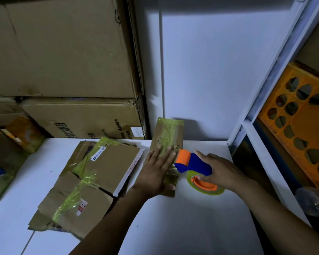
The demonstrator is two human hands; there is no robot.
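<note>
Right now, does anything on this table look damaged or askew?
Yes. The flattened cartons left of the small box lie skewed, with ragged edges and wrinkled tape. The left hand presses the box; the right hand holds the tape dispenser.

cardboard box point(167, 142): matt, glossy tape | tape dispenser point(193, 163): smooth plastic | table point(173, 227): smooth white

On my bench point(191, 227) the small box point(167, 138) lies mid-far, my left hand point(157, 173) flat on its near end. The tape dispenser point(193, 166) touches its right side, in my right hand point(223, 172). Flattened cartons point(103, 168) lie left, stacked cartons point(72, 70) behind them, and a crate point(298, 126) sits far right.
</note>
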